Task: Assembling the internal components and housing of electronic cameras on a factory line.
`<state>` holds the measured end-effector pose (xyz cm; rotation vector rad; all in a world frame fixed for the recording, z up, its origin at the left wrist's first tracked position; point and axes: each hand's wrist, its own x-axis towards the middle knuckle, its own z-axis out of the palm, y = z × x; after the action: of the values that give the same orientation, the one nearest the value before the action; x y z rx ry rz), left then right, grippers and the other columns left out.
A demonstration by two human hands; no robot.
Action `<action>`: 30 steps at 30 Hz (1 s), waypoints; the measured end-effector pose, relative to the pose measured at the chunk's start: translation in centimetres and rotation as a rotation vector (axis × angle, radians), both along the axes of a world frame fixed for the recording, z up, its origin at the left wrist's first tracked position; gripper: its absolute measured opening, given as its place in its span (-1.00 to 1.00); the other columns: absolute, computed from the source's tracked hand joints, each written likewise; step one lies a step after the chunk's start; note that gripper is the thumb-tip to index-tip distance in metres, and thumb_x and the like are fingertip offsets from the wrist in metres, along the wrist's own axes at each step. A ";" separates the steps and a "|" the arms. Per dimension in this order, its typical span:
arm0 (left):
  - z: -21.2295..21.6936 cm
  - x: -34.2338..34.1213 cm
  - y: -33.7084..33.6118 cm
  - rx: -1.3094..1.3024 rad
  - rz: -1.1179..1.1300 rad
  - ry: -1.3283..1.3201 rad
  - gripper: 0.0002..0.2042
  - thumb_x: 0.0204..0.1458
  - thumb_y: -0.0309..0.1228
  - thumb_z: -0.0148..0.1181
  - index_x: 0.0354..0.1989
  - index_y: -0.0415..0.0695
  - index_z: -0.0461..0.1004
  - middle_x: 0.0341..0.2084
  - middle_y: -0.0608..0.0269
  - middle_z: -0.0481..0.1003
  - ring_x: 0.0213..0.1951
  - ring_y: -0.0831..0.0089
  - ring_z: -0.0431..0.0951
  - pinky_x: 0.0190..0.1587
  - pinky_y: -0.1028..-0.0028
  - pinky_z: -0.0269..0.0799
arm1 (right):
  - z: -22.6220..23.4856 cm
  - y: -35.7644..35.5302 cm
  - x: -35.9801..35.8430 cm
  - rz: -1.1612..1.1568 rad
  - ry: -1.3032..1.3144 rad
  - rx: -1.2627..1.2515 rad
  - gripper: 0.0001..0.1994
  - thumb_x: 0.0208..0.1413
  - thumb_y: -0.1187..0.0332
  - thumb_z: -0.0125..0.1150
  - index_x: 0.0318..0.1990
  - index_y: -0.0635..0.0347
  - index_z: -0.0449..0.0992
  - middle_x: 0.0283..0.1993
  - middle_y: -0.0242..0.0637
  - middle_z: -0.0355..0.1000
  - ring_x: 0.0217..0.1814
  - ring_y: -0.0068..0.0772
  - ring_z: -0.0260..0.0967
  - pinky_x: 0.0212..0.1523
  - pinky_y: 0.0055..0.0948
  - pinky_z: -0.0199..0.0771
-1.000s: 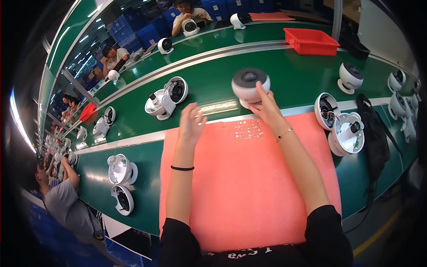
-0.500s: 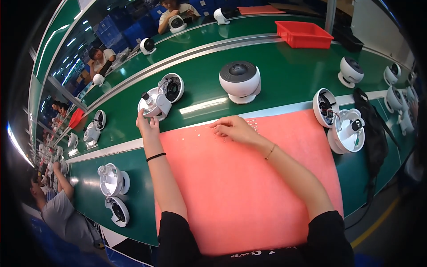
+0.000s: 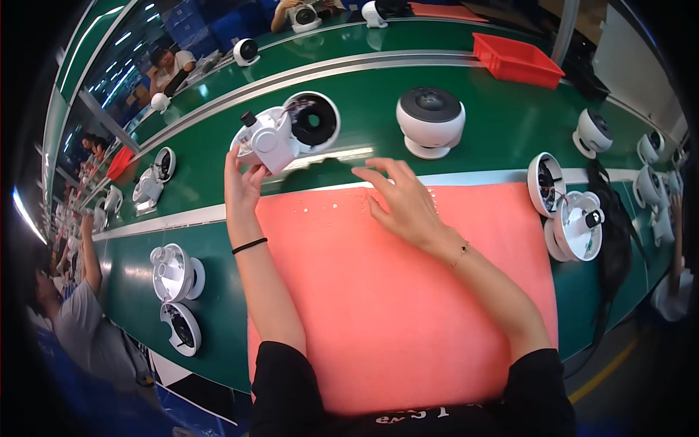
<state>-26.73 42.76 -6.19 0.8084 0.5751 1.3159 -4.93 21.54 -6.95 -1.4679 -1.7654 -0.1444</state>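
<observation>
An opened white dome camera [image 3: 273, 146] is lifted and tilted above the green bench, my left hand [image 3: 246, 178] gripping its base side. Its round cover [image 3: 316, 122], with a black ring inside, hangs out to the right, joined by wires. My right hand [image 3: 404, 200] hovers by the far edge of the pink mat [image 3: 400, 291], fingers apart and holding nothing. Tiny screws [image 3: 335, 206] lie on the mat between my hands, and more small parts show beside my right hand. A closed white camera with a dark grey top [image 3: 431, 122] stands upright beyond it.
Opened cameras lie left [image 3: 175, 273] and right [image 3: 579, 226] of the mat. A red tray [image 3: 517, 60] sits at the back right, a black bag [image 3: 611, 226] along the right. Co-workers sit across the bench and at the left [image 3: 91, 313].
My left hand has raised the opened camera off the bench and turned it, its cover swinging up and right. My right hand has shifted right and its fingers have spread.
</observation>
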 end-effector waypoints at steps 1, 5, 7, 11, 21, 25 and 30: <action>0.8 -0.3 -0.6 0.001 0.011 -0.007 -0.30 -0.06 -0.16 0.19 0.14 -0.31 0.01 0.00 -0.17 0.18 0.01 0.06 0.34 -0.04 0.38 0.46 | 0.7 -0.3 -0.2 0.011 -0.007 0.001 -0.59 -0.12 0.53 0.12 -0.01 0.07 0.41 0.10 -0.26 0.25 0.06 -0.16 0.21 -0.03 -0.30 0.33; 3.9 0.1 -3.5 0.024 -0.045 0.220 -0.29 -0.16 0.03 0.20 0.04 -0.25 0.18 -0.25 -0.13 0.39 -0.35 0.27 0.52 -0.32 0.54 0.48 | 2.1 -1.3 -1.2 -0.016 -0.478 0.275 -0.54 -0.16 0.52 0.09 0.01 0.03 0.41 0.19 -0.29 0.19 0.12 -0.13 0.09 0.12 -0.16 0.13; 4.8 0.5 -4.4 0.043 -0.139 0.439 -0.43 -0.14 0.06 0.15 -0.09 -0.15 0.31 -0.47 0.03 0.47 -0.50 0.46 0.49 -0.50 0.62 0.37 | 2.3 -2.5 -1.6 0.023 -0.618 0.299 -0.53 -0.16 0.48 0.07 0.01 -0.09 0.44 0.25 -0.37 0.15 0.10 -0.24 0.03 0.16 -0.17 0.04; 5.9 1.9 -6.5 0.068 -0.162 0.531 -0.55 -0.12 0.06 0.10 -0.22 -0.05 0.39 -0.65 0.26 0.47 -0.61 0.55 0.43 -0.57 0.65 0.26 | 1.1 -5.2 -2.1 -0.076 -0.765 0.348 -0.51 -0.19 0.45 0.10 0.02 -0.14 0.43 0.16 -0.39 0.23 0.09 -0.29 0.03 0.19 -0.19 -0.08; 6.7 3.0 -8.5 0.144 -0.281 0.506 -0.56 -0.06 0.01 0.04 -0.28 -0.17 0.47 -0.55 0.18 0.50 -0.59 0.50 0.48 -0.54 0.58 0.40 | 1.3 -12.2 3.3 -0.050 -0.757 0.350 -0.66 -0.34 0.46 0.24 -0.28 -0.14 0.51 -0.03 -0.53 0.27 0.00 -0.24 0.00 0.02 -0.09 0.13; 6.5 3.1 -8.2 0.243 -0.394 0.564 -0.57 -0.07 -0.02 0.09 -0.30 -0.21 0.48 -0.48 0.19 0.51 -0.51 0.48 0.53 -0.57 0.53 0.44 | 2.1 -14.1 3.2 -0.047 -0.683 0.379 -0.75 -0.42 0.51 0.26 -0.48 -0.09 0.48 -0.09 -0.47 0.38 -0.01 -0.20 -0.03 -0.06 -0.07 0.19; 4.8 4.5 -7.1 0.299 -0.592 0.535 -0.70 0.02 -0.20 0.06 -0.26 -0.19 0.50 -0.47 0.25 0.50 -0.51 0.56 0.50 -0.57 0.57 0.41 | 4.4 -15.6 2.1 0.232 -0.515 0.247 -0.90 -0.28 0.56 0.22 -0.52 0.26 0.43 -0.14 -0.09 0.40 -0.06 0.01 0.38 -0.13 -0.17 0.53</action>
<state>-22.19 35.64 -1.35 1.4703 0.4987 0.6367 -2.82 5.97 -2.57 -1.0969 -2.2163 -0.6427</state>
